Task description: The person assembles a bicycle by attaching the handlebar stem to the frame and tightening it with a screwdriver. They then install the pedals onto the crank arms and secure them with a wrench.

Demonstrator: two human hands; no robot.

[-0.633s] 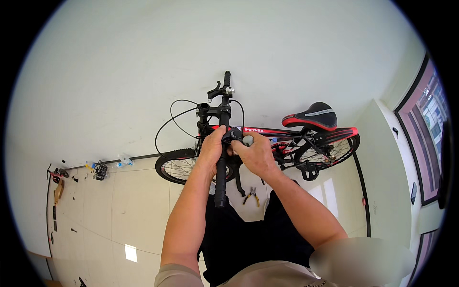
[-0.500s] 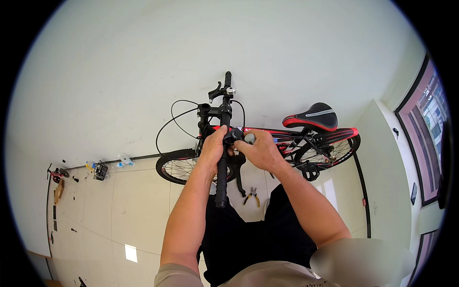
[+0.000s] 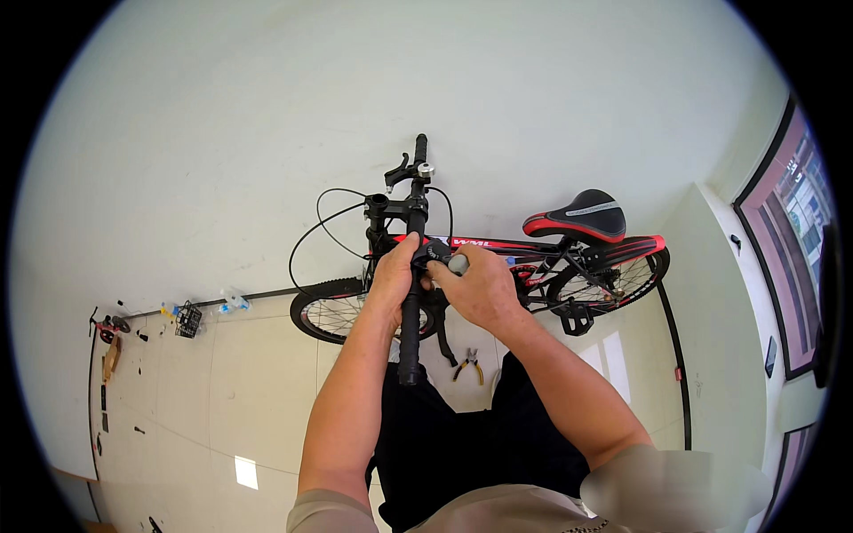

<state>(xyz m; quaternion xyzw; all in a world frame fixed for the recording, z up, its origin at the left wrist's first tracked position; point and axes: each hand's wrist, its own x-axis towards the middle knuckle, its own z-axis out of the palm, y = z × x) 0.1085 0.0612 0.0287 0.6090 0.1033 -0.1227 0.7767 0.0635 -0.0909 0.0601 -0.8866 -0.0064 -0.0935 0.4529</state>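
1. Handlebar [image 3: 410,329] of the red and black bicycle [image 3: 475,242]: we find it directly in front of the person, its near end pointing toward the body.
2. Left hand [image 3: 394,274]: we note it wrapped about the handlebar, thumb laid along the bar. Its fingertips are hidden from us.
3. Right hand [image 3: 484,289]: we find it closed on a pale grey piece [image 3: 458,264], rounded in form, showing between thumb and index finger. We cannot tell what the piece is. The thumb lies against a round black control [image 3: 434,250] beside the bar.
4. Black brake lever [image 3: 444,333]: we see it below the hands, just right of the bar; its attachment is hidden.
5. Far half of the bar: we record a silver bell [image 3: 426,170] and a second lever [image 3: 398,173].
6. Bicycle position: we observe it upright alongside the pale wall [image 3: 267,133], saddle [image 3: 576,218] to the right, front wheel [image 3: 329,287] to the left.
7. Pliers [image 3: 472,360] with yellow and black handles: we locate them on the tiled floor [image 3: 267,391], jaws parted.
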